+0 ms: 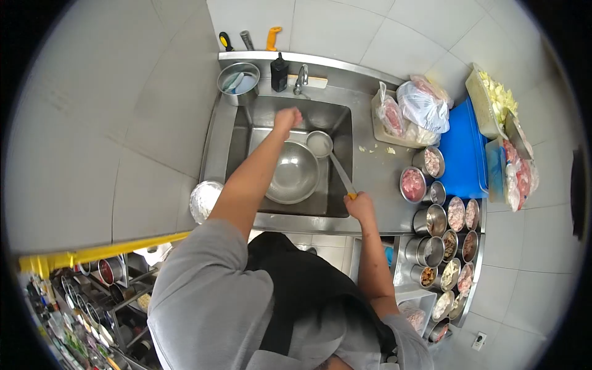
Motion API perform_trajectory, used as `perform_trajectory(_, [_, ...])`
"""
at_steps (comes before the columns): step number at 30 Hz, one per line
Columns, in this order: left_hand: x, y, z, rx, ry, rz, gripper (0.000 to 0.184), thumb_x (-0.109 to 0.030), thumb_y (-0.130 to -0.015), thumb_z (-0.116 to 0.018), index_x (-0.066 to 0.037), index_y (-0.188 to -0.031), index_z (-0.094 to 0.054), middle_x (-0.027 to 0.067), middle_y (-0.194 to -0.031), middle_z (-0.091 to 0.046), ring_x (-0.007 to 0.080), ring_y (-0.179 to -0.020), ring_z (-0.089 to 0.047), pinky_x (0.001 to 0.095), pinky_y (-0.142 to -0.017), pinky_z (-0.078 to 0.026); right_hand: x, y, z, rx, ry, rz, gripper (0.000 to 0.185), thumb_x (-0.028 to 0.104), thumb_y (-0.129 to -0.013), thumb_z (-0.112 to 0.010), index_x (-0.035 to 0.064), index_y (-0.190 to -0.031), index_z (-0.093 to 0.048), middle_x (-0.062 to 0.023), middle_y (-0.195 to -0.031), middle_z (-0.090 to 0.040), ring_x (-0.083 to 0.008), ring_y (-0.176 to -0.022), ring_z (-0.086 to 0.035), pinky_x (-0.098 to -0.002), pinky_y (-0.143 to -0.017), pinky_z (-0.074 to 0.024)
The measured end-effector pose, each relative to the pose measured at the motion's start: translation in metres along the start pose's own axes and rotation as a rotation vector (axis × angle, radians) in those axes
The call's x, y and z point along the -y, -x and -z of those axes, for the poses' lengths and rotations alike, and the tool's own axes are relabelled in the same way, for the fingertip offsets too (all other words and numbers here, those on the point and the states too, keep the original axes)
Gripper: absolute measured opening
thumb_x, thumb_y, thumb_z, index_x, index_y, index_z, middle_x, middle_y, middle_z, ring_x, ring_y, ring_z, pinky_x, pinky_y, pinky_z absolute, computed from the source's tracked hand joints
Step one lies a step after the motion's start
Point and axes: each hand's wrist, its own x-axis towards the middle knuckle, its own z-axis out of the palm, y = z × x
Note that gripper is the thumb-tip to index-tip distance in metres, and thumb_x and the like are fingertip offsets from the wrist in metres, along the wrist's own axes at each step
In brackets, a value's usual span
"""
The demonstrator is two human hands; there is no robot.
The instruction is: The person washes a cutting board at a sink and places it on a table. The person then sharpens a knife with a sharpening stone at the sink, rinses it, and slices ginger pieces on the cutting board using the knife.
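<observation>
My right hand (361,205) is wrapped round the orange end of a long-handled ladle (341,171) at the sink's right edge. The ladle's round cup (319,143) hangs over the rim of a large steel bowl (290,179), and its inside looks pale. That bowl sits in the steel sink (336,200). My left hand (288,121) is above the far part of the sink, below the tap (301,79), with its fingers curled in. Whatever it may hold is hidden. My left forearm covers part of the bowl.
A steel pot (239,85) and a black bottle (279,73) stand behind the sink. To the right are a tub of bagged meat (394,126), a blue container (462,151) and several steel pots of ingredients (431,220). A foil-like round dish (206,201) is at the left edge.
</observation>
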Motion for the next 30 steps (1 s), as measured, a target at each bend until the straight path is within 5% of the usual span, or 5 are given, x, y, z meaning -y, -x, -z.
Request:
perform_trajectory(6, [-0.028,-0.106,-0.068,-0.228,0.397,0.351,0.051,-0.036,-0.104,-0.057,0.006,-0.131,-0.048,0.0230,-0.128,-0.059,0.0414,-0.113,-0.066,0.0535,-0.099,-0.055,0.041,-0.032,-0.009,0.088,0.292,-0.048,0.048,0.033,-0.089,-0.076,-0.0046,-0.118,-0.067,-0.0295,-0.117,-0.072,-0.0470,-0.112,-0.069,-0.0510,-0.097,-0.0565])
perform_trajectory(8, [-0.042,-0.085,-0.070,-0.052,1.374,0.056,0.041,-0.034,-0.103,-0.055,0.003,-0.121,-0.054,0.0212,-0.117,-0.063,0.0387,-0.104,-0.068,0.0524,-0.096,-0.056,0.052,-0.048,-0.013,0.120,0.362,-0.024,0.047,0.033,-0.090,-0.074,-0.0024,-0.121,-0.065,-0.0268,-0.118,-0.073,-0.0460,-0.111,-0.070,-0.0511,-0.097,-0.0570])
perform_trajectory(16, [0.044,0.030,-0.028,-0.305,0.282,0.336,0.039,-0.042,-0.100,-0.069,-0.005,-0.109,-0.063,0.0130,-0.103,-0.066,0.0306,-0.097,-0.065,0.0476,-0.089,-0.054,0.165,-0.152,-0.005,0.136,0.461,0.147,0.051,0.042,-0.088,-0.080,0.0026,-0.120,-0.073,-0.0220,-0.125,-0.073,-0.0411,-0.118,-0.069,-0.0491,-0.099,-0.0569])
perform_trajectory(19, [0.045,0.060,-0.038,-0.208,0.316,0.745,0.045,-0.047,-0.096,-0.074,-0.008,-0.118,-0.068,0.0130,-0.111,-0.070,0.0218,-0.108,-0.064,0.0514,-0.097,-0.047,0.196,-0.185,-0.021,0.155,0.465,0.303,0.049,0.040,-0.086,-0.080,0.0041,-0.120,-0.075,-0.0225,-0.123,-0.073,-0.0400,-0.117,-0.069,-0.0486,-0.099,-0.0570])
perform_trajectory(30, [0.121,-0.045,-0.036,0.071,0.950,0.693,0.022,-0.037,-0.098,-0.074,-0.017,-0.108,-0.070,0.0034,-0.107,-0.072,0.0218,-0.099,-0.066,0.0486,-0.089,-0.048,0.240,-0.188,-0.012,0.213,0.529,0.365,0.046,0.033,-0.085,-0.081,0.0087,-0.123,-0.075,-0.0203,-0.120,-0.075,-0.0384,-0.114,-0.071,-0.0483,-0.098,-0.0577])
